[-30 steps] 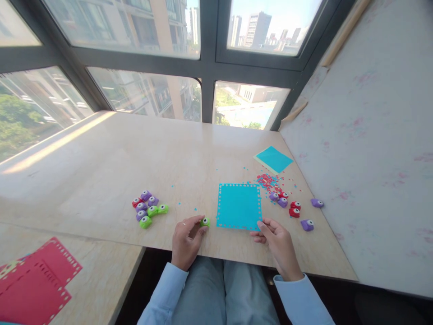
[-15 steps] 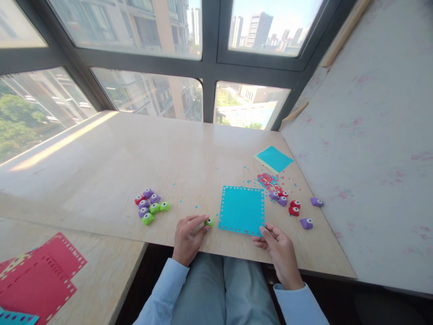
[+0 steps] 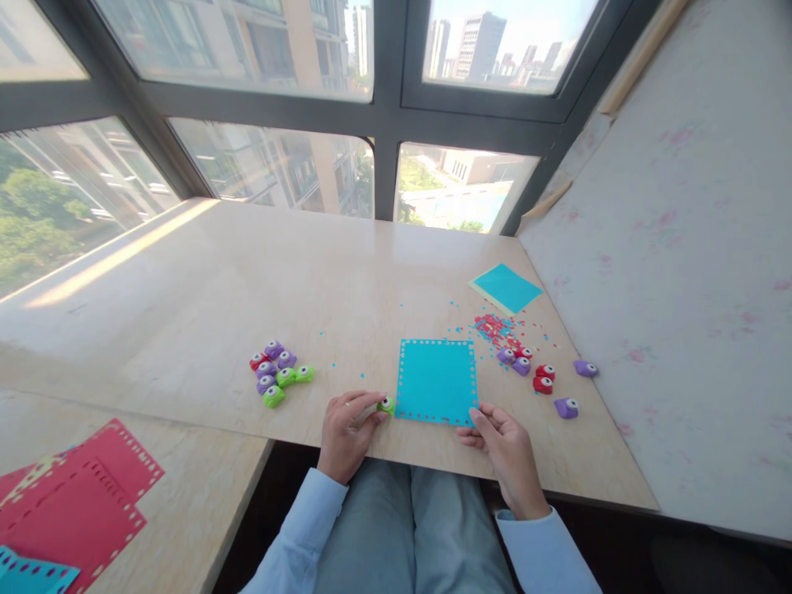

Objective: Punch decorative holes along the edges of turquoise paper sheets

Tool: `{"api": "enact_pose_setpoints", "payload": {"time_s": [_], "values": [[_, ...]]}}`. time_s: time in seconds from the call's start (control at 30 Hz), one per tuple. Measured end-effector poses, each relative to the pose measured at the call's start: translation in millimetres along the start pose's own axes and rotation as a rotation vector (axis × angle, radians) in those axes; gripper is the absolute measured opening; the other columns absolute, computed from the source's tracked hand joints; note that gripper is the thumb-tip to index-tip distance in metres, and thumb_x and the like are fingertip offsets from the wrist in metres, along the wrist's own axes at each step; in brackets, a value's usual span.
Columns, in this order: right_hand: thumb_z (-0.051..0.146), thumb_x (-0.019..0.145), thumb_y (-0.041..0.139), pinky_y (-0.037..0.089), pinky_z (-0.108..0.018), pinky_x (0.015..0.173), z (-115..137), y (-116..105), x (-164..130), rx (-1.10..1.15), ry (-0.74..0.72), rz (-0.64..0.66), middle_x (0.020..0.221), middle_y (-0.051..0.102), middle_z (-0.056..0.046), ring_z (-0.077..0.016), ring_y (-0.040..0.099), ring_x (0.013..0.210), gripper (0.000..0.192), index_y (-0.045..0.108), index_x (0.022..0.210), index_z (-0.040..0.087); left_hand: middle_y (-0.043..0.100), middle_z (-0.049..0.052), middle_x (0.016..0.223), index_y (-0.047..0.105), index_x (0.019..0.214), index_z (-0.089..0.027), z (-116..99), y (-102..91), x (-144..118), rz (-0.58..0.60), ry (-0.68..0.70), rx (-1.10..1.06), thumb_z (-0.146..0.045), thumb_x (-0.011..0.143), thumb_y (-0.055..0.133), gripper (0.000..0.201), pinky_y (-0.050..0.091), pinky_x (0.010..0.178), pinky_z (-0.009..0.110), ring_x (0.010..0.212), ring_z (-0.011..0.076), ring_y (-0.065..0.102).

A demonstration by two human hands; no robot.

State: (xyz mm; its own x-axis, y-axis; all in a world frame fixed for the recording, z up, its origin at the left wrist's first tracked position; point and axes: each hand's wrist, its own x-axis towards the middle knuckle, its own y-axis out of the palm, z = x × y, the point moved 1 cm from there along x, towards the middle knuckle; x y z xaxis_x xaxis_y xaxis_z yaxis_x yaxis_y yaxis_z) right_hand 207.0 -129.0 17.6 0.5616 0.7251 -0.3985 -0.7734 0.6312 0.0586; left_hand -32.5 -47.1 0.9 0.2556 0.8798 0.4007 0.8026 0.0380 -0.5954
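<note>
My left hand [image 3: 350, 429] is closed on a small green craft punch [image 3: 386, 405], thumb and fingers around its near side. Right beside the punch is a square blue sheet of paper [image 3: 436, 379], with rows of small punched holes along its edges. Its lower right corner is pinched by my right hand [image 3: 502, 441], thumb on top and fingers underneath. The sheet's left edge meets the punch; whether it sits inside the slot I cannot tell.
Several purple, red and green punches [image 3: 285, 377] cluster at left, more punches [image 3: 543, 384] at right. Red and blue paper bits [image 3: 496, 330] lie behind the sheet, near stacked blue paper [image 3: 507, 288]. Punched red sheets [image 3: 80, 503] lie at lower left. Windows and a wall [image 3: 693, 289] border the table.
My right hand has moved the blue sheet slightly left, so its left edge now reaches the green punch. My left hand stays nearly in place. The view has shifted a little.
</note>
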Motion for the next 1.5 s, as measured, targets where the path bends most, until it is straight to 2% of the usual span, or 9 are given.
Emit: {"api": "enact_pose_setpoints", "payload": {"time_s": [0.23, 0.57, 0.83, 1.0, 1.27, 1.37, 1.5], "values": [[0.050, 0.056, 0.086, 0.061, -0.032, 0.055, -3.3, -1.2, 0.3, -0.032, 0.001, 0.019, 0.074, 0.073, -0.003, -0.0221, 0.071, 0.060, 0.055, 0.070, 0.092, 0.013, 0.077, 0.002, 0.098, 0.073, 0.096, -0.028, -1.0, 1.2, 0.1, 0.032, 0.014, -0.010, -0.025, 0.084, 0.067, 0.014, 0.053, 0.085, 0.043, 0.095, 0.0242, 0.069], [0.053, 0.056, 0.087, 0.059, -0.029, 0.051, -2.7, -1.3, -1.2, -0.025, 0.005, 0.044, 0.071, 0.073, -0.003, -0.0207, 0.070, 0.060, 0.057, 0.070, 0.093, 0.013, 0.076, 0.005, 0.096, 0.071, 0.096, -0.025, -1.1, 5.0, 4.1, 0.019, 0.009, 0.021, -0.022, 0.084, 0.063, 0.015, 0.054, 0.082, 0.041, 0.092, 0.0236, 0.070], [0.036, 0.045, 0.096, 0.056, -0.019, 0.047, 4.9, -19.2, -8.2, 0.234, 0.132, 0.005, 0.067, 0.070, 0.003, -0.0138, 0.068, 0.057, 0.051, 0.068, 0.083, 0.017, 0.076, 0.004, 0.095, 0.069, 0.099, -0.025, -4.6, 11.5, 4.3, 0.030, -0.011, 0.139, -0.018, 0.082, 0.066, 0.018, 0.048, 0.080, 0.041, 0.093, 0.0259, 0.067], [0.033, 0.045, 0.097, 0.055, -0.017, 0.045, 5.8, -23.4, -15.2, 0.288, 0.171, 0.005, 0.064, 0.068, 0.004, -0.0121, 0.067, 0.055, 0.049, 0.068, 0.082, 0.019, 0.075, 0.005, 0.102, 0.068, 0.104, -0.026, -9.1, 16.8, 3.2, 0.020, 0.004, 0.258, -0.020, 0.083, 0.069, 0.022, 0.046, 0.078, 0.040, 0.095, 0.0282, 0.065], [0.037, 0.047, 0.096, 0.052, -0.016, 0.043, -0.7, -25.4, -23.2, 0.297, 0.141, 0.007, 0.065, 0.071, 0.002, -0.0101, 0.063, 0.050, 0.049, 0.066, 0.081, 0.017, 0.074, 0.007, 0.107, 0.066, 0.110, -0.023, -6.9, 19.4, -0.3, 0.007, 0.049, 0.345, -0.026, 0.087, 0.066, 0.023, 0.046, 0.079, 0.040, 0.095, 0.0270, 0.064], [0.040, 0.044, 0.096, 0.050, -0.015, 0.042, -0.9, -26.4, -22.7, 0.301, 0.123, -0.011, 0.064, 0.070, 0.001, -0.0084, 0.059, 0.048, 0.053, 0.065, 0.080, 0.016, 0.070, 0.010, 0.116, 0.063, 0.118, -0.019, -7.2, 23.9, -5.8, -0.005, 0.013, 0.437, -0.029, 0.089, 0.061, 0.031, 0.047, 0.083, 0.041, 0.101, 0.0279, 0.063], [0.041, 0.044, 0.096, 0.048, -0.015, 0.042, 3.1, -28.2, -18.4, 0.312, 0.096, -0.024, 0.062, 0.069, 0.001, -0.0077, 0.057, 0.047, 0.053, 0.065, 0.079, 0.017, 0.062, 0.018, 0.130, 0.057, 0.131, -0.012, -7.3, 34.3, -14.3, -0.104, -0.036, 0.576, -0.032, 0.093, 0.052, 0.043, 0.046, 0.092, 0.046, 0.116, 0.0324, 0.058]]}}
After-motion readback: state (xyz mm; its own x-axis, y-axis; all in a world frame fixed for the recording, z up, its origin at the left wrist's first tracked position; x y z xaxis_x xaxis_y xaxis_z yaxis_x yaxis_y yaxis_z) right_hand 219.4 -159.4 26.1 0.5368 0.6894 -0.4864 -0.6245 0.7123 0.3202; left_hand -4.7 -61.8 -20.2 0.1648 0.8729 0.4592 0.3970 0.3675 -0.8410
